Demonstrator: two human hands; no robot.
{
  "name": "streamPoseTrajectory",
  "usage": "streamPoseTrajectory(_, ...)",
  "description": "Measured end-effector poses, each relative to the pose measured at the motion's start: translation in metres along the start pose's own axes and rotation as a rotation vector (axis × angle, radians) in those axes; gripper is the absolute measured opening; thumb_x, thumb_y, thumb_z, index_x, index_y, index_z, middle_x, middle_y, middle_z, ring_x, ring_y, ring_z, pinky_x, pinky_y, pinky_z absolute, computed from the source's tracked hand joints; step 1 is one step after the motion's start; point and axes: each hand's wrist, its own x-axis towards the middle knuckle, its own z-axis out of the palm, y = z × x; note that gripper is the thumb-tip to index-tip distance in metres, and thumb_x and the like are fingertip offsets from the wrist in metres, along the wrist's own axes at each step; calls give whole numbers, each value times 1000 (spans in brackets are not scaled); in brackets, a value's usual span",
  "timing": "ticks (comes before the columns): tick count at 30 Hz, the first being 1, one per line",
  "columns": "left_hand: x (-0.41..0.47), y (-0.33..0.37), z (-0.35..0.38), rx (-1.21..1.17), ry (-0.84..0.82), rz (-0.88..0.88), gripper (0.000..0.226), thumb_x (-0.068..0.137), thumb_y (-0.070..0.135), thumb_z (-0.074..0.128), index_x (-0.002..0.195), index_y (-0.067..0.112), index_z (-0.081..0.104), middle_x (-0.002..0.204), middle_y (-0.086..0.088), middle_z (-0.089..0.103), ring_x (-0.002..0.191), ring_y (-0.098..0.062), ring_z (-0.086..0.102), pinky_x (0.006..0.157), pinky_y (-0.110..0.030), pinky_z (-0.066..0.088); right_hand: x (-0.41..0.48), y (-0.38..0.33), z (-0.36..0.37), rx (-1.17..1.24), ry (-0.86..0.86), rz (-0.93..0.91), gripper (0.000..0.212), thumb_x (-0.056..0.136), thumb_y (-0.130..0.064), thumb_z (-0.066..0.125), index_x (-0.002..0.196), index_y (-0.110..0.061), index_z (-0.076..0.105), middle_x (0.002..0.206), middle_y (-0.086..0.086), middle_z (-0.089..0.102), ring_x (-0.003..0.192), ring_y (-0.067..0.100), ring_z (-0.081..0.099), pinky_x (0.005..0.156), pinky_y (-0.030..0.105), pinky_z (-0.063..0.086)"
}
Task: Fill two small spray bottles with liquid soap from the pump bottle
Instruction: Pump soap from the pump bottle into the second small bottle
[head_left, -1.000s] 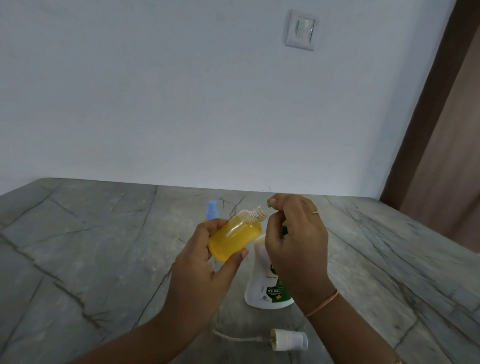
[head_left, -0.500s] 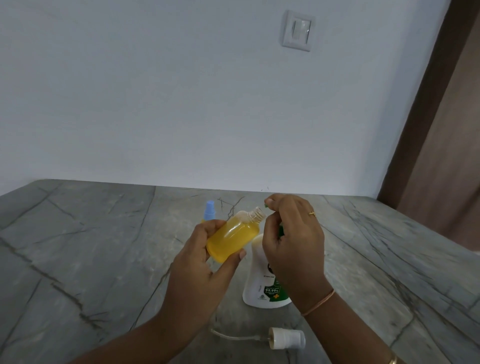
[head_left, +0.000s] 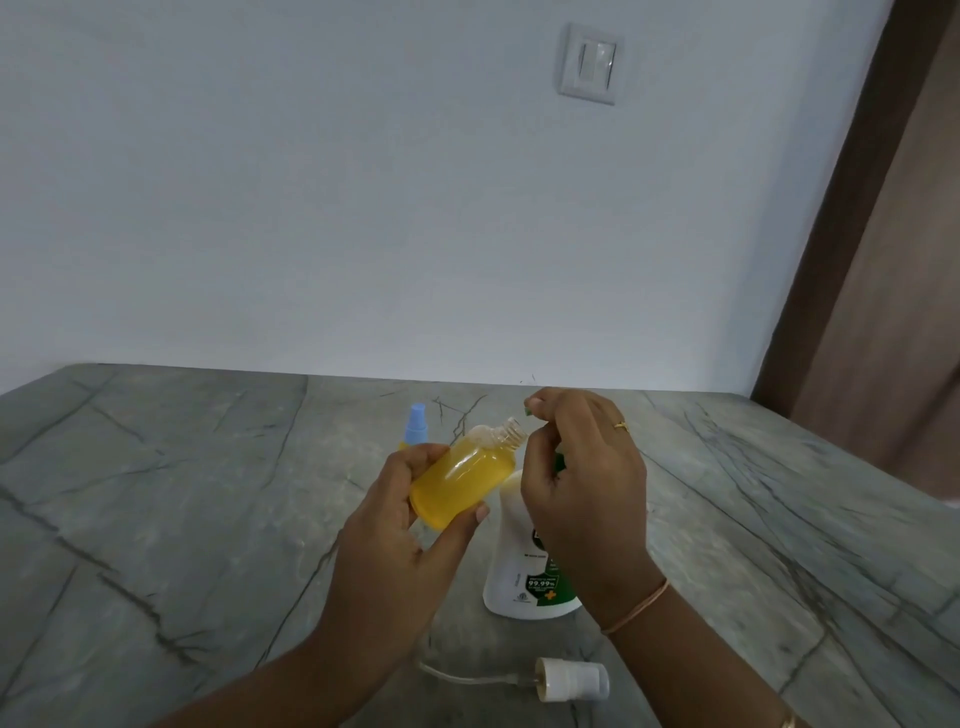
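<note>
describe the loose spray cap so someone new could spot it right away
Start at the grey stone counter and find the white soap pump bottle standing below the right hand. Nearer the camera than that bottle, the white spray cap lies on its side. Its thin dip tube trails left, and it alone is not fitted to a bottle, unlike the blue one farther back.

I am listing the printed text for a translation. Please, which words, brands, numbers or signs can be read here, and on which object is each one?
"99.99%": on the dark badge low on the white pump bottle.
Orange plus sign: beside that badge, on the bottle's green patch.
Brand logo above it: mostly hidden behind the right hand, not readable.
Small print and round mark near the bottle's base: too small to read.
Yellow spray bottle, white spray cap, wall switch: no text visible.
</note>
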Motion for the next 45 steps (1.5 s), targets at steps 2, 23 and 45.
streamPoseTrajectory(2,0,0,-1,-1,2,-8,39,64,46,64,96,45,42,96,32,48,92,13,53,69,3,40,-1,0,1,6,10,-1,21,79,-4,44,84,-2,64,81,6,66,80,19,60,63,28,50)
streamPoseTrajectory(23,0,0,0,-2,-3,-41,38,63,47,63,95,46,42,96,33,48,87,10,53,68,4,39,-2,0,1,4,16,-5,19,79,-5,45,82,-2,64,80,7,66,78,19,60,63,28,50)
streamPoseTrajectory(45,-2,-2,3,-33,-16,-38,39,64,48,64,97,46,44,100,27,54,94,-3,58,75,-14,46,1,0,-1,16,-7,14,22,79,-7,43,83,-4,64,81,6,67,78,20,62,61,28,51)
